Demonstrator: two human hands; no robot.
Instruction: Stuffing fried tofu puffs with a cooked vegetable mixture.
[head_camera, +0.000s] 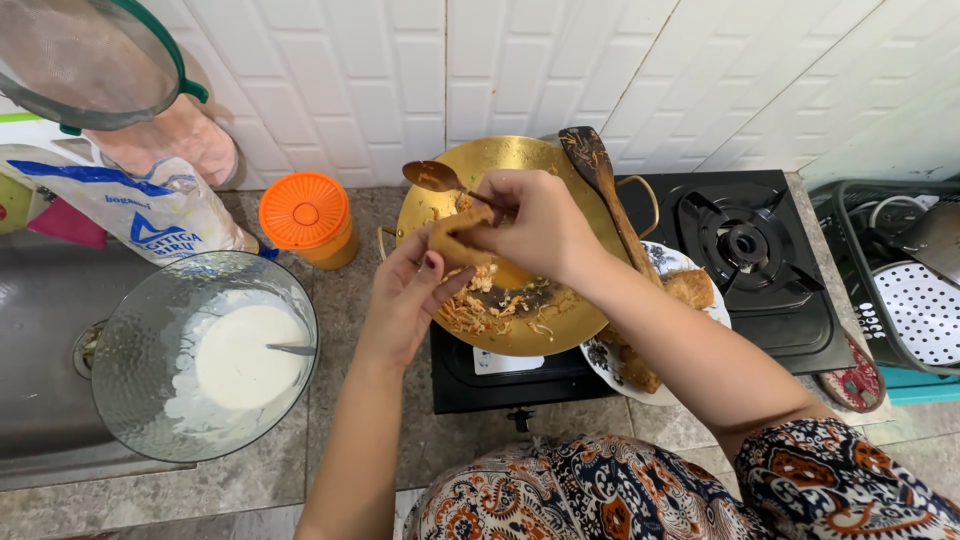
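My left hand (405, 300) holds a tan piece of fried tofu (452, 240) above a golden wok (520, 170). Just to the right, my right hand (535, 225) grips a metal spoon (432, 177) whose bowl points left over the wok's rim, and its fingers press on the tofu. Shredded vegetable filling (490, 310) lies in the wok's near side. A wooden spatula (600, 180) leans in the wok at the right. Behind my right forearm, a patterned plate (668, 262) carries more fried tofu pieces (690, 288).
A glass bowl (135, 370) of white batter with a spoon sits at the left beside a sink (40, 400). An orange-lidded jar (308, 217), a flour bag (150, 215) and a hanging sieve (85, 60) stand behind. A black gas stove (750, 250) and a dish rack (900, 280) are at the right.
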